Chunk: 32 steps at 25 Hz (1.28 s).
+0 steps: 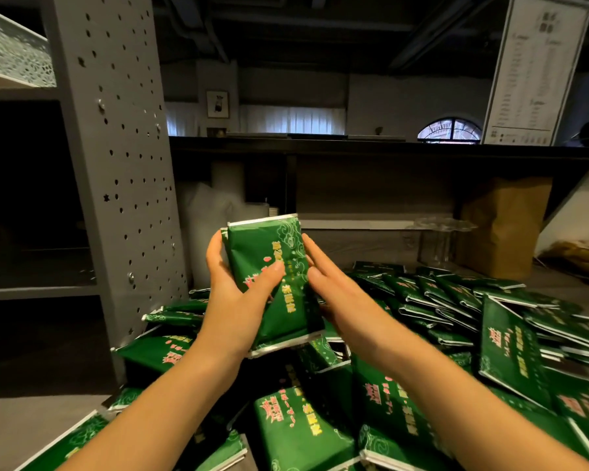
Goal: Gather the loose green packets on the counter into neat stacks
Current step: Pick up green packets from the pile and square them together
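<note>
I hold a small bundle of green packets [269, 260] upright in front of me, above the counter. My left hand [238, 294] grips its left edge, thumb lying across the printed front. My right hand [334, 287] presses flat against its right edge with fingers straight. A second packet edge shows behind the front one at the left. Below and to the right, several loose green packets [439, 300] with silver sealed ends lie in an untidy heap across the counter, some overlapping, some tilted.
A grey perforated metal post [116, 158] of a shelving unit stands at the left. A brown paper bag [504, 226] and clear glassware [442, 232] stand at the back right under a dark shelf. Bare grey counter [31, 426] shows at the lower left.
</note>
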{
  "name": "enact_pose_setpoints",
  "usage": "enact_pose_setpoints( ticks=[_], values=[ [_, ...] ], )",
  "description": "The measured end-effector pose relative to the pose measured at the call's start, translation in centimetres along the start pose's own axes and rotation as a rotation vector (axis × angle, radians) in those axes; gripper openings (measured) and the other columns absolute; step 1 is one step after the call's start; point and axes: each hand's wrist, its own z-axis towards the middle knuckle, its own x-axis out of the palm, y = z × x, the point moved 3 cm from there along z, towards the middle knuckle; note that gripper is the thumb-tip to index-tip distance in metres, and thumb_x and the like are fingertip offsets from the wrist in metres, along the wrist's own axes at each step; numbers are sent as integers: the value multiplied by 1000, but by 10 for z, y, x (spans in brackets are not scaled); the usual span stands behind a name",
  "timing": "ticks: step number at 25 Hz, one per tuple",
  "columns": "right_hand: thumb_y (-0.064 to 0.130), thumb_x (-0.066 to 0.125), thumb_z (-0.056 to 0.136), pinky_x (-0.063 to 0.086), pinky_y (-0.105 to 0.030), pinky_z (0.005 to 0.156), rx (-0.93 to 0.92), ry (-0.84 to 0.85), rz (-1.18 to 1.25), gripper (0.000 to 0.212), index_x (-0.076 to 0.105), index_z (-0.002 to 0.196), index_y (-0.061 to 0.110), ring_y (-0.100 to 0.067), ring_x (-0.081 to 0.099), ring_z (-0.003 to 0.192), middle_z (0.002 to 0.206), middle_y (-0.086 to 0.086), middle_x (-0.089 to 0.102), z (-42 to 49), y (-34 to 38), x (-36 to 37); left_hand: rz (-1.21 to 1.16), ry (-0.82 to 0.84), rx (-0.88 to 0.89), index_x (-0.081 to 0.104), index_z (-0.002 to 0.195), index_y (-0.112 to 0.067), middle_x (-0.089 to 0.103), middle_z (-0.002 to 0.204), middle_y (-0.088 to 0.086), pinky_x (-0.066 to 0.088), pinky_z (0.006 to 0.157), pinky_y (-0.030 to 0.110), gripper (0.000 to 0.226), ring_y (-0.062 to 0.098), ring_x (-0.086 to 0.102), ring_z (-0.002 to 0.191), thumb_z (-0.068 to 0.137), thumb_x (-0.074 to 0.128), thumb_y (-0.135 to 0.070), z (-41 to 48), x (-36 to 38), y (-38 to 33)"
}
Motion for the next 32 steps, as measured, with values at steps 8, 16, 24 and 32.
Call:
enact_pose_setpoints(
  ticks=[8,16,24,32],
  values=[
    [26,50,96,50,-28,82,258,156,-909,16,60,107,22,-11,61,87,97,6,64,-16,21,-57,-68,1,-99,28,133,-38,60,111,-3,54,53,19,60,12,66,88,88,61,-15,-3,2,-5],
    [45,67,81,35,-38,109,685,459,-1270,86,16,149,29,-21,37,136,151,3,33,-74,22,-61,18,86,-90,20,142,-36,55,122,-5,57,63,21,73,7,65,91,87,63,-17,-10,9,6],
    [34,70,81,33,-30,105,553,227,-1069,77,27,144,22,-18,37,132,147,0,35,-77,12,-68,19,92,-85,27,142,-35,59,120,-5,55,74,29,69,13,64,100,86,64,-19,-7,7,7],
    [17,77,74,51,-23,88,120,-368,-449,56,49,120,35,-11,59,104,126,4,53,-65,25,-88,-42,19,-88,30,140,-33,60,120,-3,53,62,20,63,12,64,98,88,61,-15,-4,4,6]
  ],
)
